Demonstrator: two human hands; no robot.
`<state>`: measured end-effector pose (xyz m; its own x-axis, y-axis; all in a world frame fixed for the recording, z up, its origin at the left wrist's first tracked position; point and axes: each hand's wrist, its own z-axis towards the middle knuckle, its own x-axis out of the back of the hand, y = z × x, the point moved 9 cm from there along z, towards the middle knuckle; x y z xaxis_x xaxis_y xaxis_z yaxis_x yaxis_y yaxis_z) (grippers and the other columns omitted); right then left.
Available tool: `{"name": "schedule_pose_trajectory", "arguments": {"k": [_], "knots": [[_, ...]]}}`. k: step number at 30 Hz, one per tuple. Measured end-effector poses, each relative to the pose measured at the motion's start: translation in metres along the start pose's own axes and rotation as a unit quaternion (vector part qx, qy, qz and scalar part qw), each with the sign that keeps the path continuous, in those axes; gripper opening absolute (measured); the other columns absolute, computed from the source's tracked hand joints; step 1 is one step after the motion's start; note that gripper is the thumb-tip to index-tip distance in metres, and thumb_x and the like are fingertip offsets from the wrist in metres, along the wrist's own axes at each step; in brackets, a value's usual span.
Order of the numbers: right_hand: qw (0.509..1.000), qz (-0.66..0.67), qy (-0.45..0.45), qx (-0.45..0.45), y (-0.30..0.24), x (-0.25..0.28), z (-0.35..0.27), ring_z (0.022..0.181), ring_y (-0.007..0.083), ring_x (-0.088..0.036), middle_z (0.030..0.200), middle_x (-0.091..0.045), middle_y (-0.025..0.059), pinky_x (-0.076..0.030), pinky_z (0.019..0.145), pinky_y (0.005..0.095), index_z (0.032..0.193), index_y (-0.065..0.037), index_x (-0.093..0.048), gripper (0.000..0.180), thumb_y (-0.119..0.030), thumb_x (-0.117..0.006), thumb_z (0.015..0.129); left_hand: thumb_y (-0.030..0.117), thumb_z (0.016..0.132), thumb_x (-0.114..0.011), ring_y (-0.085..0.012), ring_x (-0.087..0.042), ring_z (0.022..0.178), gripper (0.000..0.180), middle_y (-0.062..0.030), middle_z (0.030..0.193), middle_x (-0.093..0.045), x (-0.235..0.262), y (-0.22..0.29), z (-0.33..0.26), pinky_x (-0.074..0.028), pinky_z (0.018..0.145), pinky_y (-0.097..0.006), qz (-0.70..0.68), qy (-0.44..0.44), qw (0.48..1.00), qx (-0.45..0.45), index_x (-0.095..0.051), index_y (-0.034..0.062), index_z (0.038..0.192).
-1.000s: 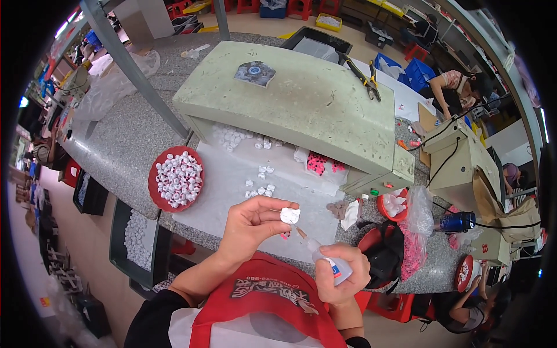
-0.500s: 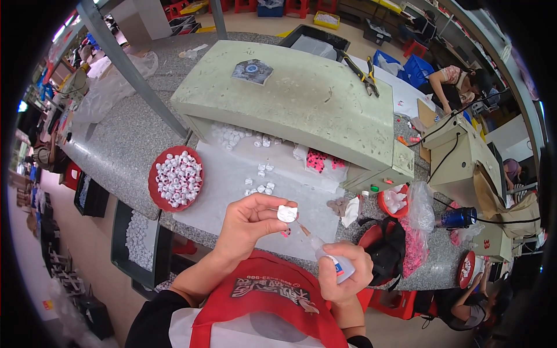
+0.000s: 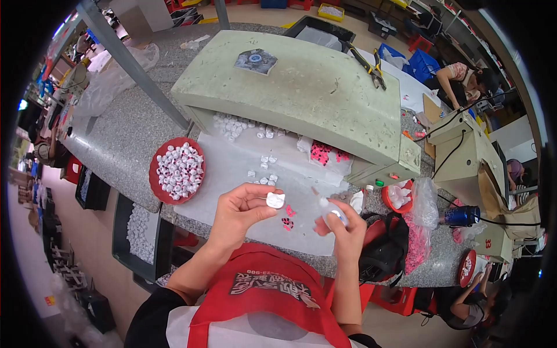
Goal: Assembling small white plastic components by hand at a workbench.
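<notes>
My left hand [image 3: 237, 210] pinches a small white moulded piece [image 3: 275, 200] between thumb and fingertips above the white sheet [image 3: 226, 191]. In my right hand [image 3: 347, 235] is a clear squeeze bottle [image 3: 335, 213] with a thin nozzle, tilted with its tip up and to the left. The nozzle stands apart from the white piece, and the hand hides much of the bottle. Below and between my hands lie several small pink and black pieces [image 3: 288, 223]. Farther up the sheet sit several more white pieces [image 3: 264, 175].
A red bowl [image 3: 154, 188] full of white pieces stands left. A pale green metal housing [image 3: 290, 75] spans the bench behind the sheet, with pliers [image 3: 371, 68] on top. Right are a black bag [image 3: 380, 252] and a red dish [image 3: 387, 203]. A dark green crate [image 3: 119, 243] is lower left.
The bottle's nozzle has swung up and away from the white piece as my right hand rose. My left hand has shifted slightly left and upward, still holding the piece.
</notes>
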<state>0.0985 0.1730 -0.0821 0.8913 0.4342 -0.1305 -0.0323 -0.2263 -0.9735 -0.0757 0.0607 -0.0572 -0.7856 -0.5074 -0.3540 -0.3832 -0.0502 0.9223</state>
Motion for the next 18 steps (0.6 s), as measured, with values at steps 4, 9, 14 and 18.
{"name": "schedule_pose_trajectory", "arguments": {"k": [4, 9, 14, 18], "knots": [[0.985, -0.114, -0.002, -0.131, 0.198, 0.032, 0.054, 0.06, 0.0166, -0.059, 0.071, -0.059, 0.0095, -0.049, 0.054, 0.0262, 0.097, 0.002, -0.054, 0.033, -0.01, -0.063, 0.067, -0.012, 0.07, -0.059, -0.0235, -0.062, 0.087, 0.032, -0.0149, 0.098, -0.061, 0.005, -0.014, 0.001, -0.048, 0.079, -0.03, -0.012, 0.014, 1.0, 0.014, -0.054, -0.0028, 0.1], [0.89, -0.445, -0.036, -0.097, 0.221, -0.015, 0.071, 0.07, 0.0275, -0.063, 0.075, -0.063, 0.0179, -0.05, 0.062, 0.0338, 0.084, 0.003, -0.06, 0.035, -0.024, -0.067, 0.063, -0.011, 0.071, -0.059, -0.0196, -0.061, 0.087, 0.031, -0.0138, 0.098, -0.06, 0.016, -0.018, -0.001, -0.048, 0.078, -0.027, -0.005, 0.034, 0.999, 0.012, -0.054, -0.003, 0.101], [0.782, -0.612, -0.06, -0.102, 0.241, -0.017, 0.094, 0.068, 0.0238, -0.063, 0.072, -0.063, 0.0157, -0.05, 0.061, 0.0299, 0.084, 0.0, -0.063, 0.036, -0.027, -0.07, 0.061, -0.01, 0.073, -0.059, -0.0164, -0.06, 0.088, 0.03, -0.0129, 0.099, -0.06, 0.011, -0.018, 0.0, -0.049, 0.077, -0.025, -0.004, 0.026, 1.0, 0.008, -0.054, -0.0032, 0.102], [0.967, -0.183, -0.076, -0.159, 0.145, -0.018, 0.07, 0.06, 0.0121, -0.059, 0.068, -0.061, 0.0082, -0.048, 0.053, 0.0231, 0.08, 0.001, -0.063, 0.019, -0.011, -0.068, 0.067, -0.012, 0.072, -0.057, -0.021, -0.061, 0.087, 0.032, -0.0146, 0.1, -0.059, 0.014, -0.015, 0.001, -0.048, 0.078, -0.028, -0.002, 0.053, 0.998, -0.023, -0.052, -0.0034, 0.103]]}}
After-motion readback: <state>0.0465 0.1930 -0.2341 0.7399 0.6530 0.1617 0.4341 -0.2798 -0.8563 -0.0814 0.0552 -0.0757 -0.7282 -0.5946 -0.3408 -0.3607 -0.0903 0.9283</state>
